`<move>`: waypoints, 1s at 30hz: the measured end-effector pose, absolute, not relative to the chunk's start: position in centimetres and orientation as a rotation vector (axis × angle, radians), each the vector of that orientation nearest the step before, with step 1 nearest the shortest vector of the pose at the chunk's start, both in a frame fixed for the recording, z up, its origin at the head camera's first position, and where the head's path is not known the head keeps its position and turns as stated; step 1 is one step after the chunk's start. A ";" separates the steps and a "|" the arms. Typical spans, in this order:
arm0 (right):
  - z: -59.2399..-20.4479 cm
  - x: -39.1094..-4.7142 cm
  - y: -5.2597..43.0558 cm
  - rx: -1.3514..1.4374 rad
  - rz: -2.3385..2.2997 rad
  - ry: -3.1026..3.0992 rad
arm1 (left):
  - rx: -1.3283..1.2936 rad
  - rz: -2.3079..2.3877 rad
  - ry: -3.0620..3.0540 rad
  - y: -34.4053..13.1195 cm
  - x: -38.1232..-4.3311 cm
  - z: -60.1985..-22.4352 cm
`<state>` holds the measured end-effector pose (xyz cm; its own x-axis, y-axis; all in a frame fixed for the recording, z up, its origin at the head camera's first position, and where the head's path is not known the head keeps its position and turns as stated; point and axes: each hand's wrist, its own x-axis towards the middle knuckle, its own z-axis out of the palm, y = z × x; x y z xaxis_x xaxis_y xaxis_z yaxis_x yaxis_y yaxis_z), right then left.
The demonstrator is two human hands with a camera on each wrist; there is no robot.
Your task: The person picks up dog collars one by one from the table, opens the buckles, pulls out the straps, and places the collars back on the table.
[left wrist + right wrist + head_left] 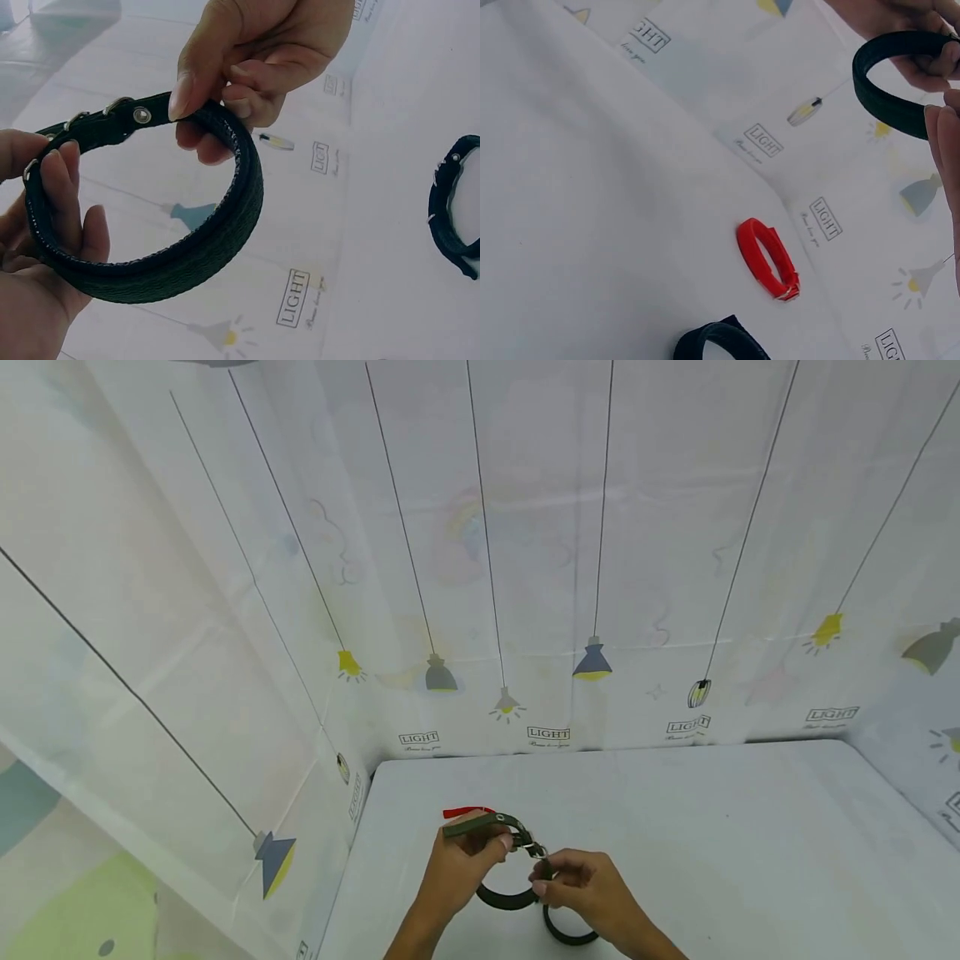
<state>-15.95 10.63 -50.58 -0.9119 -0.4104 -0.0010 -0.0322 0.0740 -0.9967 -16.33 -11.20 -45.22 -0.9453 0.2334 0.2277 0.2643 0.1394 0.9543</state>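
A dark green collar [510, 902] is held up between both hands, its padded loop hanging below. Metal buckle parts and an eyelet show along its upper strap in the left wrist view. My left hand [453, 870] grips the buckle side, some fingers inside the loop. With thumb and fingers, my right hand [588, 887] pinches the strap near the eyelet. The strap's tail points left above the left hand in the head view. Another dark collar [442, 202] lies on the white table. Behind the left hand lies a red collar [756, 259], buckled into a loop.
The white table [712, 843] extends well to the right of the hands. A pale fabric wall [525, 568] printed with hanging lamps stands along its back, and another runs along the left side.
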 end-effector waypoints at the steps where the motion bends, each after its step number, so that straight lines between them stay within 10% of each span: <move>1: -50.6 -15.9 10.6 -0.438 -1.922 2.065 | -0.518 -1.980 -2.356 -11.3 -16.3 -45.2; 30: -50.2 -15.4 10.3 -0.540 -2.066 1.976 | -0.566 -1.902 -2.252 -11.3 -15.9 -45.6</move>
<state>-15.38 10.34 -50.19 -0.9050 -0.4127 0.1034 -0.0850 -0.0629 -0.9944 -15.91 -11.27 -45.56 -0.9194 0.1932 0.3427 0.3702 0.1301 0.9198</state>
